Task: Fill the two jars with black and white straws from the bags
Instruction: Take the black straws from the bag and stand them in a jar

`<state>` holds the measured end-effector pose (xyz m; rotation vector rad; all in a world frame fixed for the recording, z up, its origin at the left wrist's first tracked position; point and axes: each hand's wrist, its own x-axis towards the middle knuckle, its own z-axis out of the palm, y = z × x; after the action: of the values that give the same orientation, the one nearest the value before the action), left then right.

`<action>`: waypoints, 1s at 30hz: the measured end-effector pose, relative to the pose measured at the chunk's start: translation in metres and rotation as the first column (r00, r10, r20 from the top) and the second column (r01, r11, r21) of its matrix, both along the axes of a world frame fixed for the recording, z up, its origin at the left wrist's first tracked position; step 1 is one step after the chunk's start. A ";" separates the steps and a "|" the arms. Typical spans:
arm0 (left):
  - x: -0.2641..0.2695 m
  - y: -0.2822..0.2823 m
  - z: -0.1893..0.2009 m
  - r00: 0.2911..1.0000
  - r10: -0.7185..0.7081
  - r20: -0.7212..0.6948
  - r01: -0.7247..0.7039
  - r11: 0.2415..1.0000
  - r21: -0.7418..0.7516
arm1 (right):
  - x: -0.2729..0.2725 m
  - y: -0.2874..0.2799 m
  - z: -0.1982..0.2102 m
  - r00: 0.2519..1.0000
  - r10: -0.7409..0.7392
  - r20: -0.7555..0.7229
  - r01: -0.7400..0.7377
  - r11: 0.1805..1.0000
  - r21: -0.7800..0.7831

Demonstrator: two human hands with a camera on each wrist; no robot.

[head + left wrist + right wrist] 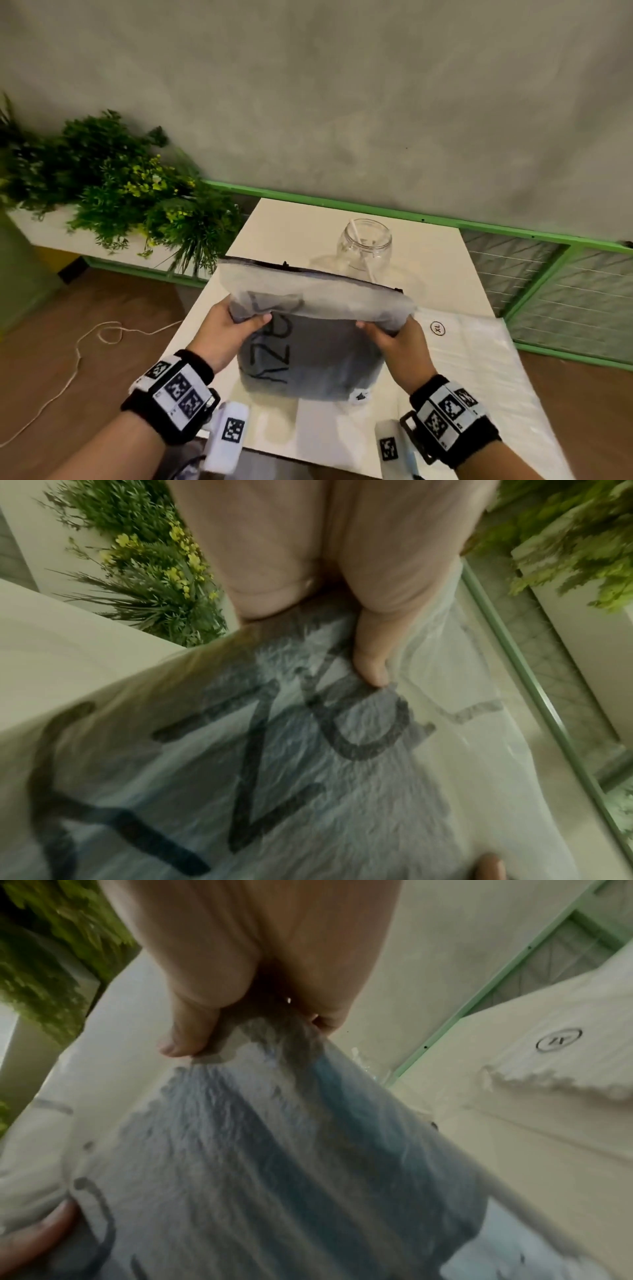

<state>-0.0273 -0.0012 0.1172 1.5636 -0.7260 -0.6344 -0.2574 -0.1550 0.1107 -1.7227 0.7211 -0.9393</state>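
Note:
A frosted zip bag [310,356] with dark contents and black lettering is held up over the white table [274,219]. Its top folds over toward me. My left hand [236,325] grips the bag's left side, thumb on the front [371,666]. My right hand [387,334] pinches the bag's right side [260,1096]. Behind the bag stands a clear glass jar [364,245] with one white straw [363,250] leaning in it. A second jar shows faintly to its left, mostly hidden by the bag. A white bag [479,363] marked XL lies flat at the right.
Green plants [130,192] in a white planter stand left of the table. A green-framed mesh fence [548,274] runs behind and to the right. A white cord [78,356] trails over the wooden floor at left.

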 end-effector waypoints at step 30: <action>-0.018 0.001 0.080 0.622 0.374 0.688 -0.335 0.921 -0.197 | 0.021 -0.013 0.075 0.980 -0.039 0.193 -0.013 0.966 0.258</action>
<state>-0.0448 -0.0004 0.1970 1.8467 -0.9490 0.3452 -0.2362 -0.1679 0.1856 -1.3775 0.6917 -0.9637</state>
